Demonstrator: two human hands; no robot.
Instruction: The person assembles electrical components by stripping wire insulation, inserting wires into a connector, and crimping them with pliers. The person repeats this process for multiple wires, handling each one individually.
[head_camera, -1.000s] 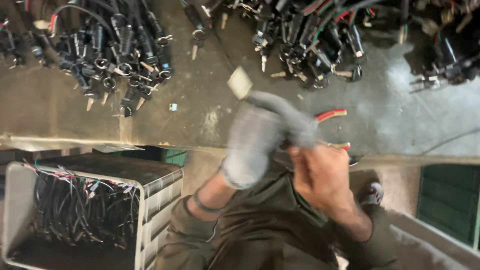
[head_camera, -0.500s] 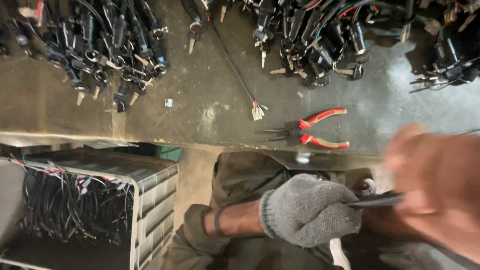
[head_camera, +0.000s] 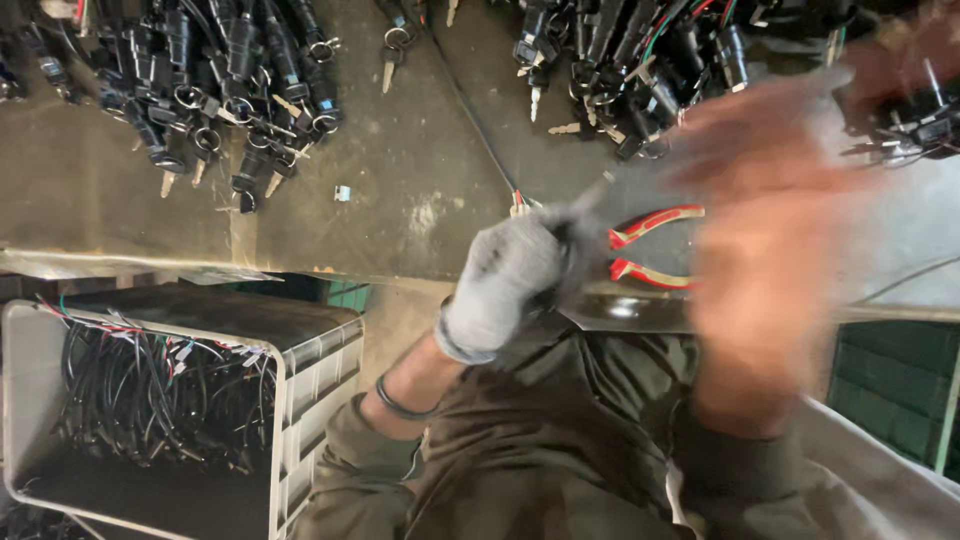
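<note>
Gloves first: we are seeing the left hand (head_camera: 505, 285) in a grey glove, fingers curling around a black cable (head_camera: 478, 130) at the table (head_camera: 400, 200) edge. Our right hand (head_camera: 765, 250) is blurring (fingers unreadable) above red pliers (head_camera: 650, 250). A crate (head_camera: 300, 400) is holding wires (head_camera: 150, 400).

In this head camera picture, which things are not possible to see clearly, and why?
- Right hand, head view: motion blur smears it; its fingers and grip cannot be read.
- Red-handled pliers: the jaws are hidden behind the gloved left hand.
- Black cable: its end disappears under the left hand, so the hold is unclear.
- Heaps of black switches with keys: cut off by the top edge.
</note>
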